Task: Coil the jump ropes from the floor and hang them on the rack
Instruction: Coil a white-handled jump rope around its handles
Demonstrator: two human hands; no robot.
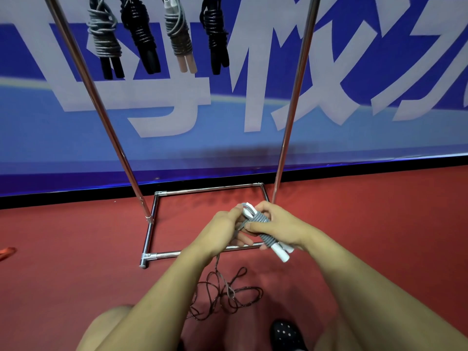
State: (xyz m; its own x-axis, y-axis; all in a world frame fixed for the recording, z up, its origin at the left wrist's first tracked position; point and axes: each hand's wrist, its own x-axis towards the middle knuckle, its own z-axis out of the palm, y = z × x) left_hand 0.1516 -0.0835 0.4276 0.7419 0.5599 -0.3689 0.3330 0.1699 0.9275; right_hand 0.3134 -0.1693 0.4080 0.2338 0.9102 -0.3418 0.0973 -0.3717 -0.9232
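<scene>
My right hand (276,228) grips a jump rope with white handles (279,252), its grey cord wound around the handles in tight turns. My left hand (222,230) pinches the cord beside the wraps. The loose remainder of the cord (222,295) hangs from my left hand and lies tangled in loops on the red floor below. A chrome rack (291,117) stands just beyond my hands. Several coiled ropes hang from it at the top of the view: a grey one (105,39), a black one (141,34), one with pink handles (179,39) and another black one (215,34).
The rack's rectangular base frame (152,224) lies on the red floor under my hands. A blue banner with large white characters (228,110) covers the wall behind. A red strap end (6,253) lies at the far left. My knees and a black dotted shoe (286,335) fill the bottom.
</scene>
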